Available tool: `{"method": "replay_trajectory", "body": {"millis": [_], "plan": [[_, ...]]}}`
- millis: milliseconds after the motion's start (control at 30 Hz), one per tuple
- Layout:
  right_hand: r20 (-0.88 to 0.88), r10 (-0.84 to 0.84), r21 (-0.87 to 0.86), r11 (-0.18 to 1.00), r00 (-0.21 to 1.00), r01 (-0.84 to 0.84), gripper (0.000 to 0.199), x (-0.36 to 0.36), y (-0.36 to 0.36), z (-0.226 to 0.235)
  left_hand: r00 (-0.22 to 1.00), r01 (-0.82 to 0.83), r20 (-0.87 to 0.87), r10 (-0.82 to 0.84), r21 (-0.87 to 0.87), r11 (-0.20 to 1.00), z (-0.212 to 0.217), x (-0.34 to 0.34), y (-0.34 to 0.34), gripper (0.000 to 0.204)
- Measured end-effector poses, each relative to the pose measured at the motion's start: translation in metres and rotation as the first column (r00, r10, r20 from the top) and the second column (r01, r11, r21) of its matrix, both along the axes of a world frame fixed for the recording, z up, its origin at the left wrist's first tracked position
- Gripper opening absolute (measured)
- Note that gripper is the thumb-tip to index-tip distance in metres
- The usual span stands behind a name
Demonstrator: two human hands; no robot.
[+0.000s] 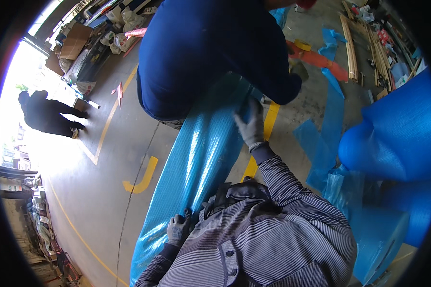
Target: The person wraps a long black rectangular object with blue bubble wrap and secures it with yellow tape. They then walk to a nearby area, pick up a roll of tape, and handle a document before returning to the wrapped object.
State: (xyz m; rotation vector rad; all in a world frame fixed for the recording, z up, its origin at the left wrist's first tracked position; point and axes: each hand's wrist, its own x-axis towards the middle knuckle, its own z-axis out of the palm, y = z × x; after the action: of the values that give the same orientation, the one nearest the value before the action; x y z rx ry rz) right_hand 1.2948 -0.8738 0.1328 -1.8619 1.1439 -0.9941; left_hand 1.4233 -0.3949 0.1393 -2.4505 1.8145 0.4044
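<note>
- Left hand [178, 229], gloved, is resting flat on the near end of the long bundle wrapped in blue bubble film [196, 162]; the fingers are lying spread on the film rather than closed around it.
- Right hand [250, 125], also gloved, is pressing open-palmed on the bundle's upper right edge, farther along its length, again with nothing clasped.
- Bundle is lying on the concrete floor [119, 158], its long axis running from the lower left near the wearer up toward the upper right, where the far end is passing under a crouching co-worker in a blue top [201, 48].
- Risk, as a judgement: since neither hand is gripping, the slick film could be sliding or bunching under the palms, letting the wrap loosen or the bundle roll sideways.
- Risk, as a judgement: the co-worker's gloved hand [299, 69] is working close to the far end, so an uneven push could be shifting the bundle against that person.
- Loose blue film [392, 129] is heaped to the right, where it could be snagging feet.
</note>
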Motion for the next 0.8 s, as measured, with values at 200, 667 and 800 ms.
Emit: {"method": "replay_trajectory", "body": {"millis": [200, 667, 800], "plan": [[-0.657, 0.148, -0.275, 0.866, 0.739, -0.418, 0.098, 0.001, 0.011, -0.031, 0.987, -0.148, -0.048, 0.151, 0.063, 0.987, 0.014, -0.006, -0.003, 0.032], [-0.567, 0.169, -0.287, 0.877, 0.806, -0.386, 0.094, -0.003, 0.013, -0.054, 0.992, -0.119, -0.061, 0.112, -0.121, 0.986, 0.033, -0.004, -0.252, 0.114], [-0.528, 0.176, -0.289, 0.882, 0.831, -0.371, 0.092, -0.003, 0.012, -0.051, 0.990, -0.139, -0.049, 0.132, -0.193, 0.971, -0.004, -0.020, -0.257, 0.107]]}}
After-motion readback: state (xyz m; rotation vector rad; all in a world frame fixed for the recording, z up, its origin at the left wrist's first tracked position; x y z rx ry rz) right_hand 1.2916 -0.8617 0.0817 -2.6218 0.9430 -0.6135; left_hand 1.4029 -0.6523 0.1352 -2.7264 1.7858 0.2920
